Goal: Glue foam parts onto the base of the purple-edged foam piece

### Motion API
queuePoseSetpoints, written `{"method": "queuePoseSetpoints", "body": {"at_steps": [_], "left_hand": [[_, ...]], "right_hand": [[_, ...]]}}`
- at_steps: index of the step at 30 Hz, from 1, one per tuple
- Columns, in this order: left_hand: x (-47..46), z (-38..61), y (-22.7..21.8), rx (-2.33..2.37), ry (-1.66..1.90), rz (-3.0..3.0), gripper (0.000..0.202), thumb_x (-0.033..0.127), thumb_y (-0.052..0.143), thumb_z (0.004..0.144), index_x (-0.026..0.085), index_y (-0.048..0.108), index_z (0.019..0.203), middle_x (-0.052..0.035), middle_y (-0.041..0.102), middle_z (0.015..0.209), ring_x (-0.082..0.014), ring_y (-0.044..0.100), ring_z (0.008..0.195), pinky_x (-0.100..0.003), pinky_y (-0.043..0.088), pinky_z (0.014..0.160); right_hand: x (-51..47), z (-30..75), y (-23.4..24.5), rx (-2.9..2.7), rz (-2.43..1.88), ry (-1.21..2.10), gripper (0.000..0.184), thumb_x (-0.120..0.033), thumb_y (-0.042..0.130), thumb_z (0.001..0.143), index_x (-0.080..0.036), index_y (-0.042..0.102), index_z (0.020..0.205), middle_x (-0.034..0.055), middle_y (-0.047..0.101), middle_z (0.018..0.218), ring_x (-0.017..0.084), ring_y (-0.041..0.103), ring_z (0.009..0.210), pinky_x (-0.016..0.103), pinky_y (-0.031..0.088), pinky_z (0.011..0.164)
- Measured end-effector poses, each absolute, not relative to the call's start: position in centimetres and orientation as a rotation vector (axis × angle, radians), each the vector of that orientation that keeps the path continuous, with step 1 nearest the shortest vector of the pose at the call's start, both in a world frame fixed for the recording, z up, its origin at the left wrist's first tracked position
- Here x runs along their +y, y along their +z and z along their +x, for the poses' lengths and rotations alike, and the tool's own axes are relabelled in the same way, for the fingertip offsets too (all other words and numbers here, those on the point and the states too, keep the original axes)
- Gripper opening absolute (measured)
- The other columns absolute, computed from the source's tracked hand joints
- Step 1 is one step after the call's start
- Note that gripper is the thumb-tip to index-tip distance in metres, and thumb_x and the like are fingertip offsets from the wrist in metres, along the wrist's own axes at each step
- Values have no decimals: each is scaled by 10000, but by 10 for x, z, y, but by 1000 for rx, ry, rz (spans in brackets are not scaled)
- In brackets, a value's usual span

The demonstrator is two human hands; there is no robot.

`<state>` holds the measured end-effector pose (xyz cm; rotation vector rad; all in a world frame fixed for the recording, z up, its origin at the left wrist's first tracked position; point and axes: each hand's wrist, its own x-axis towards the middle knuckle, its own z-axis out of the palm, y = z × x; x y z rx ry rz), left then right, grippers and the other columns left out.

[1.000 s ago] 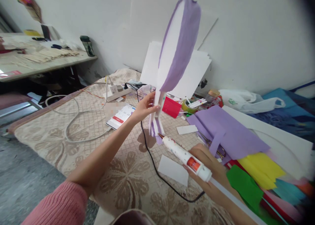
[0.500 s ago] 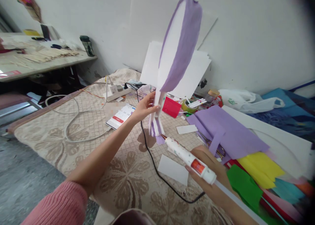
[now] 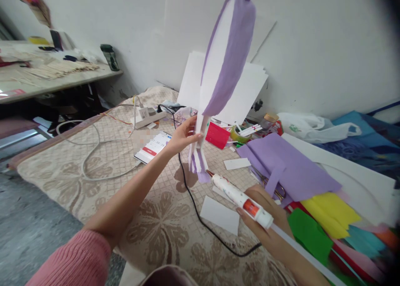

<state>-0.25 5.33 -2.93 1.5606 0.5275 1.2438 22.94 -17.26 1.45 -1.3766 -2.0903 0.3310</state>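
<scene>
My left hand [image 3: 186, 136] is closed round the narrow neck of a white paper craft piece [image 3: 218, 54], held upright above the table. Purple crepe-like paper [image 3: 238, 52] edges its large oval top, and purple and white strips hang at its foot. In my right hand [image 3: 258, 213] is a white glue gun [image 3: 231, 190] with a red-orange window and a long glue stick [image 3: 308, 254] out of its back. The gun's metal tip is close to the lower strips; whether it touches them I cannot tell. Two blank white cards [image 3: 219, 215] [image 3: 236, 164] lie nearby.
A phone [image 3: 152, 147] with a white cable and a power strip [image 3: 150, 117] lie to the left. The gun's black cord [image 3: 200, 219] crosses the patterned tablecloth. Purple sheets [image 3: 290, 165], scissors [image 3: 279, 190] and green felt-like pieces [image 3: 309, 232] are on the right. White boards lean on the wall.
The glue gun's tip has shifted slightly right, away from the foot of the craft piece. My left hand keeps its hold with almost no movement.
</scene>
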Motion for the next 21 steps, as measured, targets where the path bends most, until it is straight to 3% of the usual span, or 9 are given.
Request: {"method": "queuePoseSetpoints", "body": {"at_steps": [21], "left_hand": [[54, -2, -29, 525, 1240, 1571, 770, 394, 787, 742, 191, 456, 1408, -150, 588, 1303, -279, 611, 1134, -399, 491, 961]], "right_hand": [[-173, 224, 18, -2049, -1374, 262, 133, -228, 495, 933, -232, 492, 801, 5, 513, 755, 155, 540, 639, 275, 413, 572]]}}
